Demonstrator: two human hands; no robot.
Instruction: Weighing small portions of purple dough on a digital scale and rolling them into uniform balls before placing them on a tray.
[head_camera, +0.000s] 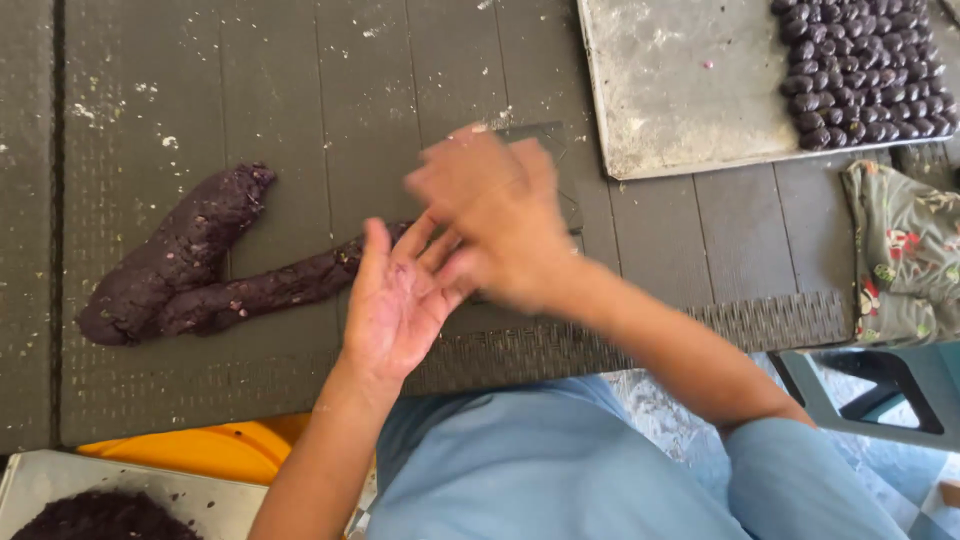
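The left hand (395, 305) lies open, palm up. The right hand (495, 215) is blurred above it, palm down, as if to roll something between them; I cannot tell if it holds a piece. 2 dough (190, 270) ropes lie left on the dark mat (300, 100), within reach. A tray (680, 90) holds rows of balls (865, 65).

dark purple dough (190, 270) lay on the mat in two thick ropes, joined at the left end, splaying rightward. upper one short & fat, lower one long, thin, running under my hands.
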